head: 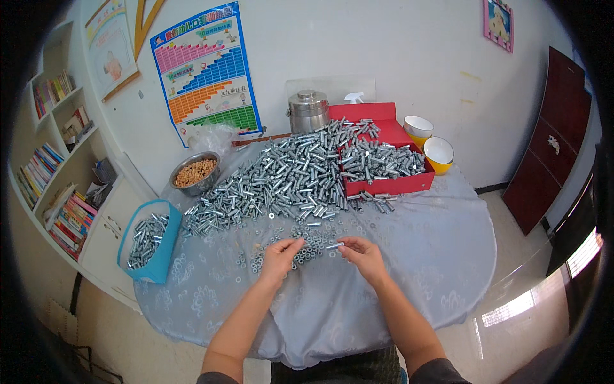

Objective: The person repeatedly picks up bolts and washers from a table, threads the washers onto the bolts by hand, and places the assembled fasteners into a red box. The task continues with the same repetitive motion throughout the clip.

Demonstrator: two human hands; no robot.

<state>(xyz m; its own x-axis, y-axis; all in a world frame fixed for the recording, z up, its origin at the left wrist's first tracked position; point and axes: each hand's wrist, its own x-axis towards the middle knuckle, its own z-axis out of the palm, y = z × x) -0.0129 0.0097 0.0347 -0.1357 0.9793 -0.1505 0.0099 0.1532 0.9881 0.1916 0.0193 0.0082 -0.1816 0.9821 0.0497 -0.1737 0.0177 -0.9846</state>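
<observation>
My right hand (364, 257) pinches a short silvery metal fastener (334, 246) between thumb and fingers, its free end pointing left. Facing it, my left hand (280, 259) has thumb and forefinger drawn together; whether a small part sits between them is too small to tell. Below and between both hands lie loose metal nuts (301, 259) and several flat washers (332, 254). Just beyond, a single fastener (314, 224) rests in front of a large heap of similar cylindrical metal fasteners (288, 173).
A red box (388, 186) full of fasteners stands at back right, beside two bowls (439, 151). Left are a blue fabric bin (168, 254) holding fasteners and a steel bowl (195, 188) of small brown pieces. Behind the heap stands a lidded steel pot (308, 113). A grey cloth (431, 269) covers the table.
</observation>
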